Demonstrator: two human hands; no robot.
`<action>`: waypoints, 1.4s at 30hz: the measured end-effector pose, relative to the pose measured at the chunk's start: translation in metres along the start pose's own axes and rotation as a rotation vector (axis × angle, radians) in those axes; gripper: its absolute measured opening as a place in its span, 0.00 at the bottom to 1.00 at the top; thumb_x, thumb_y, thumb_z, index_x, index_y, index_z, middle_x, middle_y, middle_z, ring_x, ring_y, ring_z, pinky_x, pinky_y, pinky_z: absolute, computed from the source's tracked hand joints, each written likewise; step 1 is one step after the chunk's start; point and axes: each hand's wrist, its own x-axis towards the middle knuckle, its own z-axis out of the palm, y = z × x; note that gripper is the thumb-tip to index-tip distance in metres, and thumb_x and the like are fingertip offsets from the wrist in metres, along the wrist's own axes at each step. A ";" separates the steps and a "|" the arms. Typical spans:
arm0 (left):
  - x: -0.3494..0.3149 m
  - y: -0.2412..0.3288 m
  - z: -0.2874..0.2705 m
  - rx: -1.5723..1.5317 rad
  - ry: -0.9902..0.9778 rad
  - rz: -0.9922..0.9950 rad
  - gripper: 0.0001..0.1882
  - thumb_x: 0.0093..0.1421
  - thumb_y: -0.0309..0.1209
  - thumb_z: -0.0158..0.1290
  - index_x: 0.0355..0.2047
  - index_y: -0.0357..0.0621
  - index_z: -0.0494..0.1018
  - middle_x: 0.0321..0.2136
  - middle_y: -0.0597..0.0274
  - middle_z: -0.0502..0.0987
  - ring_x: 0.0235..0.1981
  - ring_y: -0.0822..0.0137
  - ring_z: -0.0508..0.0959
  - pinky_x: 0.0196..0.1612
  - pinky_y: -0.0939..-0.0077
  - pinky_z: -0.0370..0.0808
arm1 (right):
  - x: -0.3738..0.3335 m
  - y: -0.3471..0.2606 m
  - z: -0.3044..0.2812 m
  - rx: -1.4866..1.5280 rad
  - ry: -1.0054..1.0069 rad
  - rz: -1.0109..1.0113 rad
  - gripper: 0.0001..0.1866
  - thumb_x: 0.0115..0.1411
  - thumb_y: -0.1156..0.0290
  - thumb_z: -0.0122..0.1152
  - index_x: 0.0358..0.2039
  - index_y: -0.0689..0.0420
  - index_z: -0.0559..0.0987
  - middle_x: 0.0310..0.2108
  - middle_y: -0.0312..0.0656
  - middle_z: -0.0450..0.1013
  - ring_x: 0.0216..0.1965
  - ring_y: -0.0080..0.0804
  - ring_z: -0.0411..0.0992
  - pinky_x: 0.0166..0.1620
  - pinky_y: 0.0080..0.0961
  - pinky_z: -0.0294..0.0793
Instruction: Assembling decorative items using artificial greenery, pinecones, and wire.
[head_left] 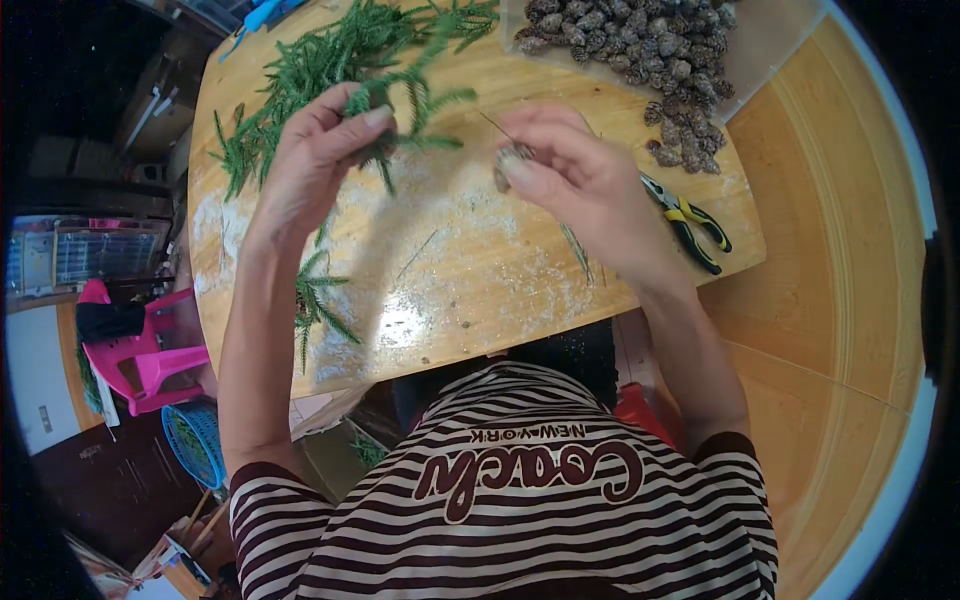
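Over the wooden table (pixel 460 290), my left hand (pixel 335 135) is closed on a green fir sprig (pixel 420 105), thumb across its stem and the needled tips fanning out to the right. My right hand (pixel 570 170) pinches a small brown pine cone (pixel 503 170) between thumb and fingers; a thin wire (pixel 493 124) sticks up from the fingers toward the sprig. The sprig and the cone are apart. Behind my left hand lies a pile of green sprigs (pixel 325 55). A loose sprig (pixel 322 305) rests near the table's front left edge.
A heap of pine cones (pixel 650 40) lies on a clear sheet at the far right. Yellow-and-black pliers (pixel 690 222) sit right of my right hand. Thin wires (pixel 577 250) and white flecks are scattered on the table. A pink chair (pixel 140 345) and a blue basket (pixel 193 445) stand at left.
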 end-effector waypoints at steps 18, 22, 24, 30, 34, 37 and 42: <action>-0.050 -0.014 0.026 -0.053 0.176 0.046 0.06 0.57 0.26 0.52 0.35 0.40 0.74 0.26 0.71 0.74 0.28 0.81 0.70 0.35 0.87 0.65 | 0.029 -0.010 0.019 0.265 0.038 0.009 0.10 0.61 0.72 0.51 0.42 0.61 0.75 0.43 0.41 0.71 0.29 0.12 0.66 0.25 0.07 0.60; -0.058 -0.025 0.026 -0.196 0.307 0.047 0.04 0.57 0.27 0.53 0.31 0.40 0.75 0.25 0.71 0.75 0.27 0.82 0.70 0.33 0.87 0.65 | 0.011 -0.005 -0.002 0.328 0.035 0.133 0.10 0.60 0.74 0.50 0.41 0.62 0.75 0.50 0.45 0.67 0.31 0.14 0.66 0.28 0.08 0.62; -0.061 -0.029 0.030 -0.276 0.356 0.045 0.04 0.58 0.27 0.53 0.31 0.40 0.74 0.27 0.70 0.76 0.27 0.82 0.70 0.32 0.88 0.65 | -0.002 -0.001 0.010 0.319 0.014 0.150 0.10 0.60 0.74 0.51 0.41 0.62 0.75 0.50 0.45 0.67 0.31 0.15 0.66 0.29 0.09 0.63; -0.071 -0.033 0.044 -0.387 0.344 -0.011 0.08 0.59 0.30 0.51 0.33 0.38 0.74 0.29 0.65 0.77 0.29 0.80 0.72 0.33 0.85 0.68 | -0.017 0.007 0.037 0.367 -0.043 0.189 0.10 0.60 0.74 0.51 0.41 0.61 0.75 0.44 0.41 0.71 0.29 0.15 0.65 0.33 0.11 0.65; -0.079 -0.030 0.050 -0.352 0.243 -0.051 0.10 0.60 0.30 0.49 0.37 0.36 0.73 0.30 0.62 0.77 0.31 0.77 0.75 0.36 0.82 0.71 | -0.018 0.001 0.032 0.355 -0.083 0.183 0.10 0.61 0.73 0.52 0.41 0.61 0.75 0.36 0.36 0.72 0.28 0.14 0.65 0.33 0.11 0.64; -0.087 -0.028 0.056 -0.426 0.175 -0.084 0.11 0.60 0.30 0.47 0.39 0.35 0.72 0.31 0.60 0.77 0.32 0.75 0.76 0.38 0.81 0.72 | -0.018 0.005 0.031 0.400 -0.042 0.166 0.10 0.61 0.73 0.52 0.41 0.62 0.75 0.32 0.33 0.71 0.28 0.14 0.65 0.32 0.11 0.64; -0.093 -0.038 0.055 -0.485 0.174 -0.091 0.14 0.58 0.25 0.45 0.44 0.34 0.69 0.35 0.59 0.76 0.33 0.72 0.76 0.39 0.79 0.73 | -0.020 0.007 0.028 0.499 0.003 0.203 0.10 0.61 0.72 0.52 0.40 0.64 0.74 0.31 0.33 0.71 0.27 0.15 0.64 0.30 0.11 0.64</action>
